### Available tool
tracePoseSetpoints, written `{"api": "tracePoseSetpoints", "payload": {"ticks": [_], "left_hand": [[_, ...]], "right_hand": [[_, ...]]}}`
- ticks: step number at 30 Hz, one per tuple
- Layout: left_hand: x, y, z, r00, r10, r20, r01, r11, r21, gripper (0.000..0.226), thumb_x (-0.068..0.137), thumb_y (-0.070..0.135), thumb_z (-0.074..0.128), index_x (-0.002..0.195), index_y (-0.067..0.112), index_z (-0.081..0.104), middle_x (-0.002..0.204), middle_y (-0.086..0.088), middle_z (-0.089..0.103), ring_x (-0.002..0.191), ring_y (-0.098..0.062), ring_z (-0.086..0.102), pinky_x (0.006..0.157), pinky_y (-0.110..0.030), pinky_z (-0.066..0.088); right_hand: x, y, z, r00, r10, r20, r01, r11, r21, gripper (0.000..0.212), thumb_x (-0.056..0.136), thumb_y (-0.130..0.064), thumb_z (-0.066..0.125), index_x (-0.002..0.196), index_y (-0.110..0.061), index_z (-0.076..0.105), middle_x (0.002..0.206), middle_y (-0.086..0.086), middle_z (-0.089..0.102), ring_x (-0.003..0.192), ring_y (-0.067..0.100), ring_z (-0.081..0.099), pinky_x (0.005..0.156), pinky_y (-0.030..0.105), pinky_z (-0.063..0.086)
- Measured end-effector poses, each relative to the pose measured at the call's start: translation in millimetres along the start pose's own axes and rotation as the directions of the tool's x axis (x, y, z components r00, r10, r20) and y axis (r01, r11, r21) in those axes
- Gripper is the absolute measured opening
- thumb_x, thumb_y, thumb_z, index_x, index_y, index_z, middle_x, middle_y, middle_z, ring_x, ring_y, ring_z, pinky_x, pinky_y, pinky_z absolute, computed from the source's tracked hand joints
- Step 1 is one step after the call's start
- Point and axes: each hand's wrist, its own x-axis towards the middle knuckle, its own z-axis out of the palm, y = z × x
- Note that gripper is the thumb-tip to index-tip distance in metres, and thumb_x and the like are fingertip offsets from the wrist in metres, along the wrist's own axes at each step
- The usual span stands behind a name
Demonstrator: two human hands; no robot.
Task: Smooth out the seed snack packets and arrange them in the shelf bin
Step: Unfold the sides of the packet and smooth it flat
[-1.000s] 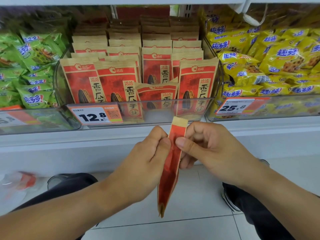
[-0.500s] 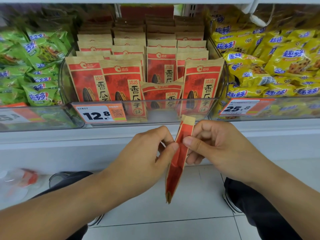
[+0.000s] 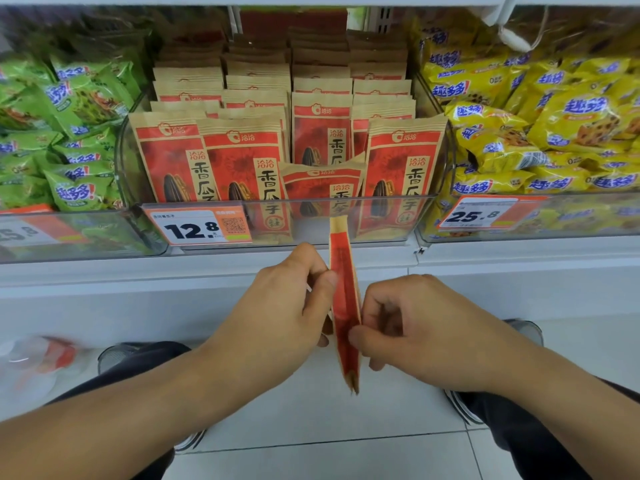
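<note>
- Seed packet [image 3: 344, 306] hangs edge-on between our hands, below the front of the clear shelf bin [image 3: 346, 216]; our left hand [image 3: 287, 306] pinches its upper part, our right hand [image 3: 408, 327] pinches lower down.
- Inside the bin we see red-and-brown seed packets [image 3: 239, 161] standing upright in four rows running back; we cannot count them all. One slumped packet [image 3: 322, 188] sits low in the third row's front.
- Beside it, the left bin holds green snack bags [image 3: 69, 133] and the right bin holds yellow snack bags [image 3: 554, 133].
- We count three price tags, with the 12.8 tag [image 3: 197, 226] on our bin.
</note>
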Motion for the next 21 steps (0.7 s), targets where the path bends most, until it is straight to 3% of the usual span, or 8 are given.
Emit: {"api": "tracePoseSetpoints", "payload": {"ticks": [5,10,16,21], "left_hand": [[2,-1,-2,0.999,0.021,0.029,-0.019,0.997,-0.072,0.015,0.089,0.031,0.066,0.081,0.031,0.052,0.077,0.007,0.066,0.067,-0.016,0.068,0.063,-0.045,0.060],[-4,-1,-10,0.958,-0.096,0.270,0.088,0.995,0.042,0.026,0.077,0.040,0.079,0.082,0.029,0.056,0.077,0.005,0.072,0.071,-0.016,0.069,0.068,-0.045,0.059],[-6,2,-16,0.904,-0.167,0.393,0.143,0.986,0.090,0.045,0.079,0.033,0.080,0.106,0.035,0.044,0.085,0.009,0.074,0.080,-0.008,0.071,0.082,-0.038,0.058],[-7,-3,-13,0.907,-0.115,0.406,0.067,0.989,0.129,0.051,0.084,0.024,0.074,0.114,0.042,0.037,0.090,0.009,0.071,0.082,-0.007,0.070,0.081,-0.039,0.058]], "right_hand": [[2,6,-2,1.000,-0.001,-0.001,0.001,0.994,0.114,0.018,0.090,-0.015,0.066,0.076,-0.006,0.059,0.068,0.000,0.073,0.064,0.007,0.072,0.069,0.041,0.061],[3,10,-6,1.000,-0.015,-0.009,0.016,0.973,0.228,0.017,0.091,-0.008,0.066,0.076,-0.005,0.058,0.068,0.008,0.073,0.067,0.022,0.073,0.071,0.046,0.060],[5,12,-3,0.998,-0.062,0.013,0.057,0.968,0.244,0.018,0.092,-0.007,0.067,0.077,-0.005,0.056,0.071,0.008,0.073,0.071,0.030,0.071,0.073,0.054,0.057],[8,13,-1,0.996,-0.088,0.019,0.080,0.965,0.249,0.020,0.092,-0.005,0.066,0.075,-0.005,0.055,0.069,0.005,0.073,0.069,0.029,0.070,0.072,0.055,0.056]]}}
